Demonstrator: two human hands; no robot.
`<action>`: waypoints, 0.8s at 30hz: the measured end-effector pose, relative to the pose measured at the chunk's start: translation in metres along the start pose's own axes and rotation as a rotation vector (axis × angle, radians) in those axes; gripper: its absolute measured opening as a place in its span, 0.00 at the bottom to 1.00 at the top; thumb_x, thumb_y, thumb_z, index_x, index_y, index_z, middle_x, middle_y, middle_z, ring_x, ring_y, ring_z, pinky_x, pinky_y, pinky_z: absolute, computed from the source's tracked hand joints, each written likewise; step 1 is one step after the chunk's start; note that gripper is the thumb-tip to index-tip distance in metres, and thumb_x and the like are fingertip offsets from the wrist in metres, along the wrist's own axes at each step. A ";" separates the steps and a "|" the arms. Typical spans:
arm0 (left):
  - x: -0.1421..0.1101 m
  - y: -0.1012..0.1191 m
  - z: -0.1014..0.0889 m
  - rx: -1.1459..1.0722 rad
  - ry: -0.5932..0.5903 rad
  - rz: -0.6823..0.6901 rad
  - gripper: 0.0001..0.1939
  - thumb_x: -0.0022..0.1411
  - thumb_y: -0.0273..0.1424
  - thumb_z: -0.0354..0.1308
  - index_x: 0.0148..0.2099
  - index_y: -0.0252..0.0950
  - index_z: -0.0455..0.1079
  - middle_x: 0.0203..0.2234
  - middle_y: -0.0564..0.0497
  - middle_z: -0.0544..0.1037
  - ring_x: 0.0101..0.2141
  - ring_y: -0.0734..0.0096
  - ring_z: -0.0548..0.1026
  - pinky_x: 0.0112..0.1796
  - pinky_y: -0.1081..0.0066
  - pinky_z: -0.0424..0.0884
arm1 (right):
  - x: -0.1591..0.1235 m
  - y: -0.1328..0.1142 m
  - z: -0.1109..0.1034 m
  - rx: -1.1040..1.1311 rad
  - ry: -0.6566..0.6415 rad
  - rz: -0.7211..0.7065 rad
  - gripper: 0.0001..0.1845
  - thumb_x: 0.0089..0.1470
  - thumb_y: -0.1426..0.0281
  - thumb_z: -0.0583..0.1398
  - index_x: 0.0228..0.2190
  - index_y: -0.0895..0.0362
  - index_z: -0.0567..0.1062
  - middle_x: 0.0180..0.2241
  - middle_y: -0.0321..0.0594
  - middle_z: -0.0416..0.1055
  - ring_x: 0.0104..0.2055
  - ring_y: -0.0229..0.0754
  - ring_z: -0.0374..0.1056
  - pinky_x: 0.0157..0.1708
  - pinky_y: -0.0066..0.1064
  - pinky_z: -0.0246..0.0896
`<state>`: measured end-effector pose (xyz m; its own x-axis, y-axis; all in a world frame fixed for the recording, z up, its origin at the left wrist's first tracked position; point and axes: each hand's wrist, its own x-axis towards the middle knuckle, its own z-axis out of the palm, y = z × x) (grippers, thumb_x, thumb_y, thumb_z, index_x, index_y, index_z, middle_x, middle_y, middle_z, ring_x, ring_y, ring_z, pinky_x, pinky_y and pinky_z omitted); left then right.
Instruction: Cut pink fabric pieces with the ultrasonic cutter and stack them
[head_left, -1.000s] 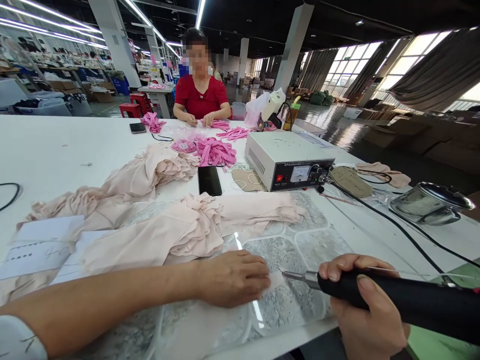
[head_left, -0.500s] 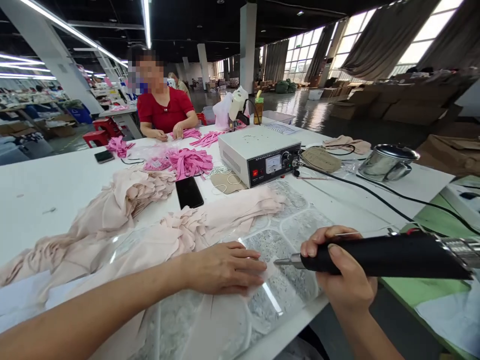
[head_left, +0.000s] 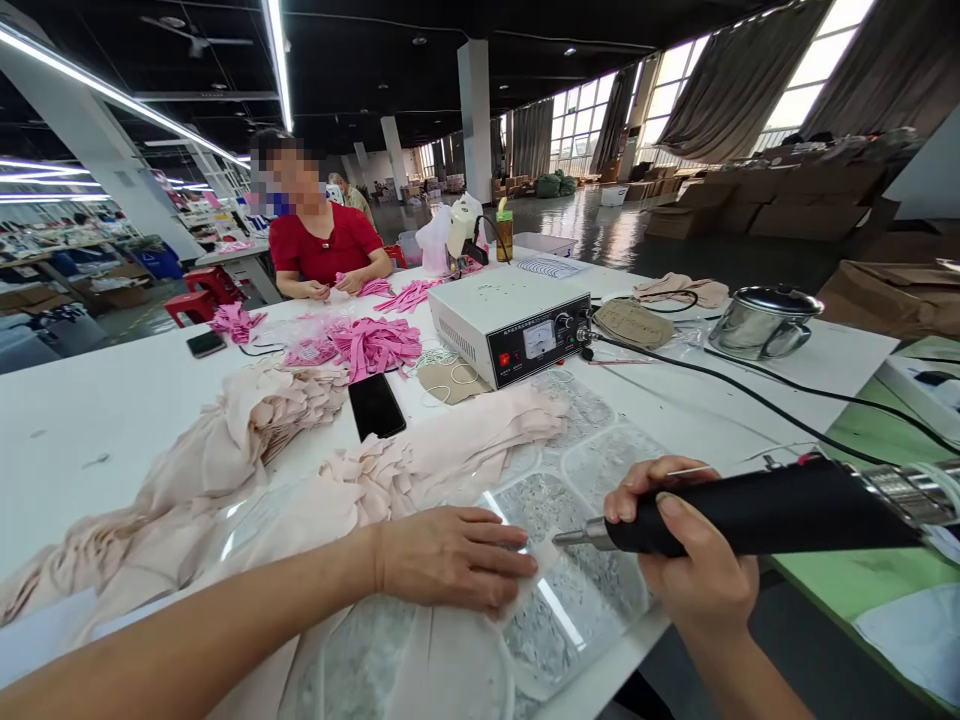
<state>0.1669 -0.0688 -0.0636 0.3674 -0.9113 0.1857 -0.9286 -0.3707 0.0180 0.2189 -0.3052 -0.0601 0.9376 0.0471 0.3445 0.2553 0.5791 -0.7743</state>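
My left hand lies flat with fingers stretched out, pressing a pale pink fabric piece onto a clear, patterned sheet. Wrapped in my right hand is a black handpiece, held nearly level. Its slim metal tip points left and reaches the edge of the fabric just beyond my left fingertips. Whether the tip touches the cloth is hard to tell. Behind my left hand lies a stack of pale pink fabric pieces, with another bunched pile farther left.
A metal-cased control box with a dial stands behind the sheet, its black cable running right. A phone, a steel mug and pink strips lie around it. Across the table sits a person in red.
The camera view has tilted up a little, so the table things sit slightly lower. The metal tip has shifted slightly away relative to my left fingertips, which stay flat on the fabric.
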 end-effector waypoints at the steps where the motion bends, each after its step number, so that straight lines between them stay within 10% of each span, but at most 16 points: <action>1: 0.000 0.000 0.000 -0.001 -0.009 -0.008 0.09 0.70 0.33 0.52 0.41 0.38 0.73 0.54 0.52 0.71 0.59 0.67 0.64 0.59 0.66 0.60 | 0.000 0.000 -0.001 0.000 0.001 0.004 0.04 0.49 0.69 0.60 0.30 0.54 0.71 0.27 0.34 0.66 0.23 0.35 0.64 0.24 0.33 0.64; 24: 0.000 -0.007 0.009 -0.015 0.034 0.000 0.08 0.63 0.40 0.59 0.36 0.42 0.71 0.52 0.54 0.73 0.56 0.66 0.68 0.57 0.68 0.61 | 0.002 -0.003 0.005 -0.060 0.097 0.047 0.06 0.41 0.69 0.61 0.26 0.55 0.70 0.23 0.34 0.64 0.19 0.35 0.60 0.19 0.33 0.62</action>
<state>0.1737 -0.0676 -0.0723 0.3660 -0.9044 0.2193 -0.9292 -0.3681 0.0326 0.2190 -0.3034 -0.0543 0.9667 -0.0078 0.2559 0.2213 0.5281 -0.8198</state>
